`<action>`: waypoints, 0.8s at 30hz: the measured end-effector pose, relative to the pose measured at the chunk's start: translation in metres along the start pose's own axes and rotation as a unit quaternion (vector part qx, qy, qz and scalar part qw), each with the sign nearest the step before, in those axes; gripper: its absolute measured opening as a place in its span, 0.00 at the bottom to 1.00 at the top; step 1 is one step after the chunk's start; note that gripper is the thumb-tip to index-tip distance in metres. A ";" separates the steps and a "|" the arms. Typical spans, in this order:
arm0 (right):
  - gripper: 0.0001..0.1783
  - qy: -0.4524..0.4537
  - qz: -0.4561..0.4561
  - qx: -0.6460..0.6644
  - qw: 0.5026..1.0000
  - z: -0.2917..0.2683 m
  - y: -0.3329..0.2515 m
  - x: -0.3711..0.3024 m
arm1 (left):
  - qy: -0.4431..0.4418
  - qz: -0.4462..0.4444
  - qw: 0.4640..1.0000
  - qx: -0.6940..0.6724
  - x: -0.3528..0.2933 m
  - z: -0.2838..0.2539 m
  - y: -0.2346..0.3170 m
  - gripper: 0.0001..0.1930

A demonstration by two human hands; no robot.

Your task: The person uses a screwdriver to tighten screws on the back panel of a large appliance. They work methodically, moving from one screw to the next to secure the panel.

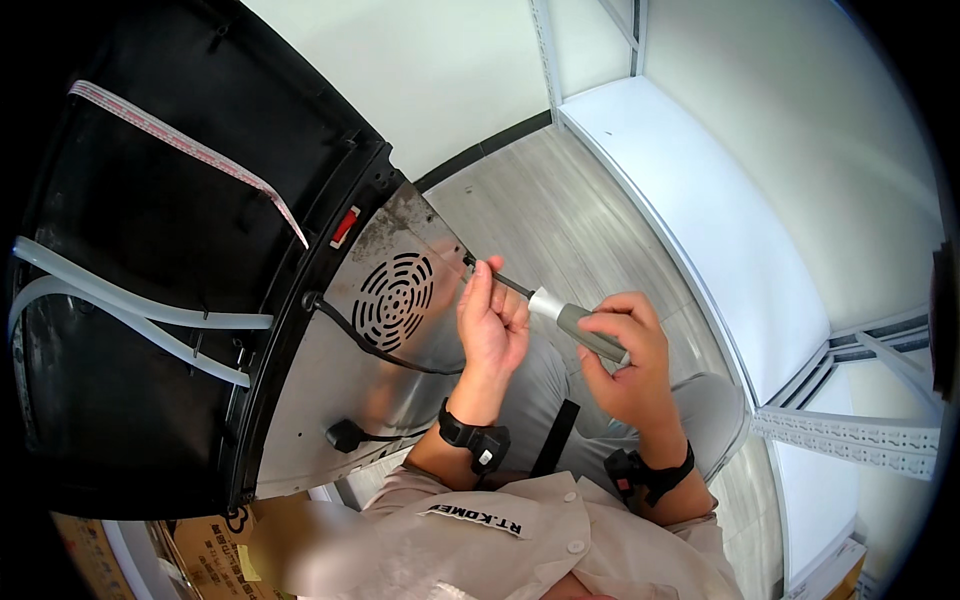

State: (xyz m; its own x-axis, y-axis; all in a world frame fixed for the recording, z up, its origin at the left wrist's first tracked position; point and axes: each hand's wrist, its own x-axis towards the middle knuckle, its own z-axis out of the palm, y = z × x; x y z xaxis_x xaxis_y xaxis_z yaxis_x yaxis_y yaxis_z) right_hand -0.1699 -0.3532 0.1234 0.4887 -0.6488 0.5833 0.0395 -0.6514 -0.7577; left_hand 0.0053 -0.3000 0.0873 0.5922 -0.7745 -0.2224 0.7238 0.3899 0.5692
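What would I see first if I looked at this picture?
First the big black appliance filling the left side, tipped so its shiny metal plate with a round vent faces up. In the middle, the right hand holds a grey-handled screwdriver, and the left hand steadies its shaft near the plate's edge.

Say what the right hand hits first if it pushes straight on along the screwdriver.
Probably the left hand, whose fingers pinch the screwdriver shaft ahead of the right hand. Beyond it lies the metal panel edge where the tip sits; depth unclear.
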 end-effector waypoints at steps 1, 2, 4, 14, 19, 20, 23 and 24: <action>0.16 0.011 0.020 0.023 0.999 0.001 -0.003 0.001 | 0.004 -0.002 1.000 0.022 -0.001 0.001 0.000 0.16; 0.15 0.022 0.040 0.046 0.998 0.002 -0.005 0.001 | 0.011 -0.003 1.000 0.018 -0.002 0.002 0.000 0.15; 0.11 0.061 0.126 0.157 0.978 0.009 0.000 -0.006 | 0.024 -0.007 1.000 0.009 -0.004 0.004 -0.001 0.15; 0.09 -0.036 0.377 0.121 0.917 0.001 0.000 -0.014 | 0.027 -0.002 1.000 0.013 -0.003 0.000 -0.004 0.17; 0.16 0.041 0.086 0.058 0.994 0.007 0.009 -0.011 | 0.005 -0.015 1.000 -0.018 -0.003 0.005 -0.001 0.18; 0.18 0.045 0.084 0.068 0.993 0.009 0.008 -0.010 | 0.001 -0.015 1.000 -0.025 -0.002 0.004 -0.002 0.18; 0.21 0.047 0.128 0.097 0.986 0.015 0.009 -0.012 | 0.001 -0.003 1.000 -0.017 -0.003 -0.002 -0.004 0.17; 0.20 0.028 0.189 0.112 0.975 0.012 0.008 -0.013 | 0.001 0.003 1.000 -0.011 -0.001 -0.004 -0.004 0.17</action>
State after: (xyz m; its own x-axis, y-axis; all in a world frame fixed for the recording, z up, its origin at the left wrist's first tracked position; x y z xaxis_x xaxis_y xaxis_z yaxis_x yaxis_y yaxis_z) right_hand -0.1652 -0.3454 0.1061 0.4570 -0.8508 0.2594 0.0578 -0.2626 -0.9632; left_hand 0.0031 -0.2985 0.0828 0.5968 -0.7716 -0.2202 0.7281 0.4054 0.5527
